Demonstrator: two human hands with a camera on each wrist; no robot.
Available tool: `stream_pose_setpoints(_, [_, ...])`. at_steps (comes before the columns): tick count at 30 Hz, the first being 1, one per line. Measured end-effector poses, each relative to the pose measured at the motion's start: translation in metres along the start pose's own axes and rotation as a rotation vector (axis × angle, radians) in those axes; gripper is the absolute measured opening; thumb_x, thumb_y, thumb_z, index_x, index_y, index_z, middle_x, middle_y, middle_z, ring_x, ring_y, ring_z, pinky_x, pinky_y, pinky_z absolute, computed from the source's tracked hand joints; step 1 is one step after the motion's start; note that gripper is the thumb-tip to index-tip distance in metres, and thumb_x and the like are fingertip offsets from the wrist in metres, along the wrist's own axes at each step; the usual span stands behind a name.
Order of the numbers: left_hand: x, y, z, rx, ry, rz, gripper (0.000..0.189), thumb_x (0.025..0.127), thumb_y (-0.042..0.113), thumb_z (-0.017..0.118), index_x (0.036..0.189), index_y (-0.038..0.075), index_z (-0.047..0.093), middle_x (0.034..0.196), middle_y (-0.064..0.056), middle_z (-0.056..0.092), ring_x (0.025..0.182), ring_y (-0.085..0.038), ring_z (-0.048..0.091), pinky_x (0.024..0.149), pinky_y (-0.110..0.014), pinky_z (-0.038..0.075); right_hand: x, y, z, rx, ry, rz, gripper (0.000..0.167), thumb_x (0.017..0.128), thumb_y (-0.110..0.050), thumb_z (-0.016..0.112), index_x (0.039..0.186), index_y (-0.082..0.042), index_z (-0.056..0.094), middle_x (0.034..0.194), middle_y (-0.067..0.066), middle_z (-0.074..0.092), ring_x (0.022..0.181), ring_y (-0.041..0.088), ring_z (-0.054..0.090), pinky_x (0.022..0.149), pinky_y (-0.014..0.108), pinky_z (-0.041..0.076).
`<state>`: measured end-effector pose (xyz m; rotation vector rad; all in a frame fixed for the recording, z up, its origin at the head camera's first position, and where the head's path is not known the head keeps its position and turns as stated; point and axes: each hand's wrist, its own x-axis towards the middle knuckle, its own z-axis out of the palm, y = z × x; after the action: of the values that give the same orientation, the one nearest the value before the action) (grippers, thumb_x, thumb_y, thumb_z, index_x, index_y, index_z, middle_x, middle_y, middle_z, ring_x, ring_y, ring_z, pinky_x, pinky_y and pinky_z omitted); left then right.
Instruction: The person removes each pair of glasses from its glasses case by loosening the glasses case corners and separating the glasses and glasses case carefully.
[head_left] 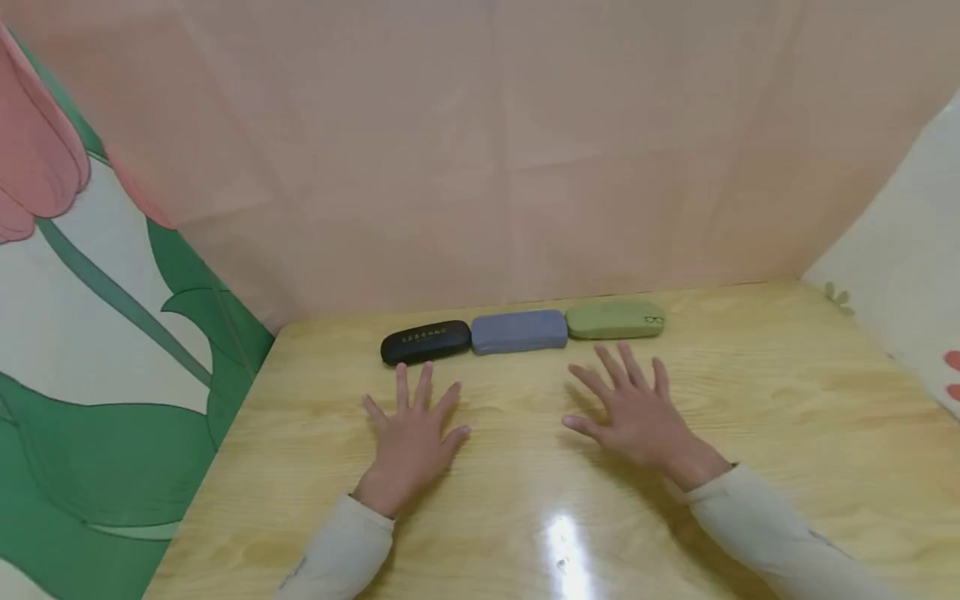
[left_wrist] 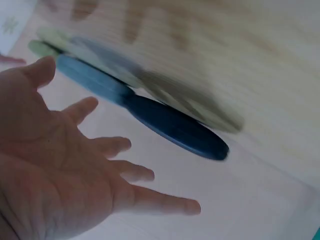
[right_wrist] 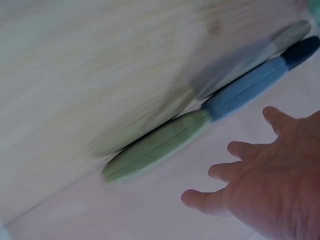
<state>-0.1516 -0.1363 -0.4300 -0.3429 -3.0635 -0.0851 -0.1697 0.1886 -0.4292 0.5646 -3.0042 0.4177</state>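
Sleeves: nearest you, your L cuff (head_left: 341, 546) and R cuff (head_left: 757, 525), both pale, come in from the bottom edge.
Glare: bright light patch (head_left: 567, 550) on the tabletop btwn your forearms.
Tabletop: pale yellow woodgrain table (head_left: 517, 450), glossy; in both wrist views it mirrors the cases.
L hand: your L hand (head_left: 412, 442) has fingers straight & spread, palm down, nothing held. Tips just short of the black case; L wrist view shows a gap.
R hand: your R hand (head_left: 637, 417), same pose, fingers fanned, nothing held; nearest the green case, also apart from it per R wrist view.
Cases: three in a row, end to end, nr the table's far edge.
Black case: black case (head_left: 426, 342) at L end, slightly angled, small gold marks on top.
Blue case: blue case (head_left: 519, 332) in the middle, touching both nbrs.
Green case: green case (head_left: 611, 321) at R end, w/ small glasses drawing.
Backdrop: plain pinkish cloth (head_left: 495, 167) w/ creases, behind the row.
Side walls: tulip-print panel (head_left: 112, 450) to your L; whitish panel (head_left: 907, 225) to your R.
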Motion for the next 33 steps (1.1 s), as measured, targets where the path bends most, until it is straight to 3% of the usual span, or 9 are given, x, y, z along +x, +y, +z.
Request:
stream_pose_setpoints(3, [-0.003,-0.015,0.005,0.051,-0.008,-0.023,0.062,0.097,0.063,0.046,0.153,0.038,0.036,0.168,-0.009,0.012,0.153,-0.046,-0.001,0.101,-0.089,0.008,0.012,-0.023,0.013,0.015,0.005,-0.046,0.077,0.092,-0.074,0.043,0.155,-0.029,0.036,0.167,0.013,0.014,0.155,0.040,0.001,0.115,0.075,0.000])
stream_pose_setpoints(6, [-0.002,-0.025,0.005,0.024,-0.006,-0.024,0.062,0.098,0.061,0.046,0.154,0.036,0.036,0.168,-0.011,0.011,0.153,-0.047,0.000,0.101,-0.089,0.008,0.024,-0.041,0.019,0.014,0.020,-0.087,0.075,0.093,-0.072,0.044,0.154,-0.028,0.038,0.167,0.011,0.017,0.155,0.038,0.005,0.117,0.072,0.004])
stream_pose_setpoints(10, [0.010,-0.030,0.002,0.006,0.022,-0.014,0.062,0.099,0.058,0.046,0.155,0.033,0.034,0.168,-0.013,0.012,0.152,-0.048,0.002,0.102,-0.088,0.008,0.040,-0.058,0.021,0.011,0.047,-0.142,0.070,0.095,-0.064,0.050,0.153,-0.026,0.040,0.167,0.010,0.019,0.155,0.036,0.008,0.119,0.069,0.010])
stream_pose_setpoints(15, [0.028,-0.037,0.001,0.091,0.051,-0.004,0.062,0.100,0.055,0.048,0.155,0.030,0.034,0.166,-0.016,0.016,0.152,-0.049,0.007,0.102,-0.088,0.014,0.060,-0.077,0.025,0.027,0.038,-0.176,0.066,0.097,-0.057,0.054,0.153,-0.025,0.040,0.166,0.010,0.020,0.155,0.035,0.010,0.120,0.066,0.014])
stream_pose_setpoints(26, [0.055,-0.064,0.010,0.073,0.029,-0.040,0.069,0.103,0.052,0.043,0.160,0.020,0.020,0.166,-0.017,0.015,0.153,-0.045,0.007,0.111,-0.080,0.016,0.108,-0.109,0.044,0.003,-0.038,-0.122,0.063,0.101,-0.051,0.050,0.155,-0.021,0.035,0.165,0.010,0.024,0.155,0.032,0.013,0.124,0.057,0.017])
stream_pose_setpoints(30, [0.064,-0.071,0.010,-0.050,0.056,-0.043,0.073,0.103,0.049,0.045,0.160,0.013,0.017,0.165,-0.020,0.018,0.153,-0.045,0.010,0.114,-0.075,0.020,0.124,-0.115,0.052,-0.016,0.003,-0.117,0.064,0.101,-0.048,0.052,0.156,-0.020,0.033,0.165,0.010,0.025,0.155,0.032,0.014,0.124,0.056,0.019])
stream_pose_setpoints(33, [0.072,-0.075,0.009,-0.166,0.092,-0.023,0.072,0.103,0.044,0.049,0.158,0.008,0.020,0.161,-0.023,0.025,0.150,-0.044,0.020,0.116,-0.068,0.027,0.134,-0.117,0.056,-0.051,0.047,-0.088,0.064,0.101,-0.047,0.052,0.156,-0.019,0.033,0.164,0.008,0.028,0.155,0.030,0.016,0.124,0.054,0.021])
